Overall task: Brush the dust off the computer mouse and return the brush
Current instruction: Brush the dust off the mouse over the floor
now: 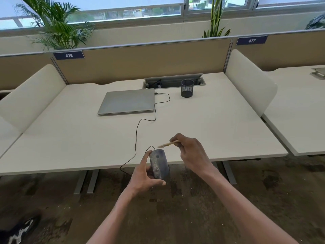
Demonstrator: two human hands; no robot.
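Just past the desk's near edge, we grip the dusty mouse in our left hand, while our right hand pinches the brush just above the mouse.

Open-plan office. Beyond the hands: white desk with closed laptop, mesh pen cup, cable hatch. Tan partitions behind carry seat numbers 476, 477; potted plants, windows further back.
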